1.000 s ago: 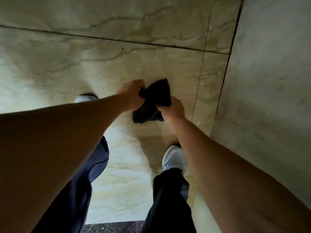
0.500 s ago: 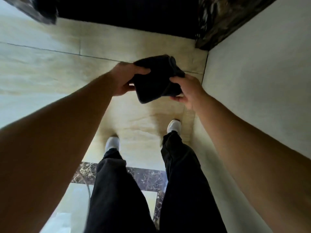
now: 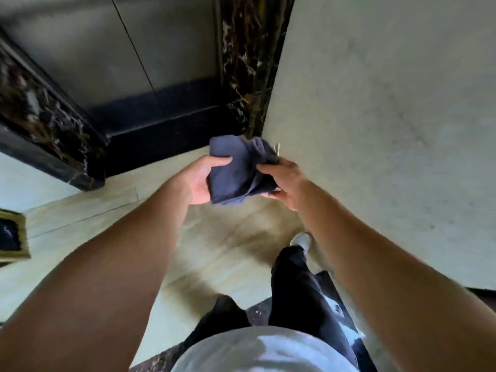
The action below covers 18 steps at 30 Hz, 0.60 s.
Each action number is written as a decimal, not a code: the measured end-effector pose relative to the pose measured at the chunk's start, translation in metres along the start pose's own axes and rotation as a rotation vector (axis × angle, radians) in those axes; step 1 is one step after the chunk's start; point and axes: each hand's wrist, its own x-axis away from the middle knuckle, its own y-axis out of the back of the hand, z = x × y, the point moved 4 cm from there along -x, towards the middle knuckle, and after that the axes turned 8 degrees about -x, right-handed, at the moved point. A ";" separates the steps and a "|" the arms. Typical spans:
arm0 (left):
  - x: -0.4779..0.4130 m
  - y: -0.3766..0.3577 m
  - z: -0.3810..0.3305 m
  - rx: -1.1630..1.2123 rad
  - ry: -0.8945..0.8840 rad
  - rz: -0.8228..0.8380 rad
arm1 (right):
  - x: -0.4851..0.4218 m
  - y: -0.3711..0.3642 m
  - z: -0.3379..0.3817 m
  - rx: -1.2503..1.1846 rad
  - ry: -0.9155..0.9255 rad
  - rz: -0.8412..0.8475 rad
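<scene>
A dark blue folded cloth is held up in front of me, between both hands. My left hand grips its left edge, thumb lying across the top face and palm under it. My right hand holds the cloth's right side, thumb on top and fingers curled beneath. A small pale tag sticks out at the cloth's upper right corner. The cloth's underside is hidden.
A pale wall rises close on my right. Ahead stands a dark metal door framed in dark veined marble. Beige marble floor lies below, with my dark trouser legs and a white shoe.
My view has tilted up from the floor to the dark door and wall. Both hands have kept hold of the cloth, which now lies more unfolded and flatter between them.
</scene>
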 end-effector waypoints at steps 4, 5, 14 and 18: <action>0.057 -0.063 0.007 -0.174 0.013 0.069 | 0.106 0.045 0.005 -0.137 0.168 -0.025; 0.069 -0.086 0.008 -0.206 0.013 0.127 | 0.134 0.059 0.008 -0.177 0.207 -0.033; 0.187 -0.283 0.081 -0.617 -0.055 0.509 | 0.360 0.184 -0.035 -0.430 0.491 -0.227; 0.239 -0.395 0.200 -0.769 -0.012 0.676 | 0.494 0.266 -0.129 -0.519 0.596 -0.376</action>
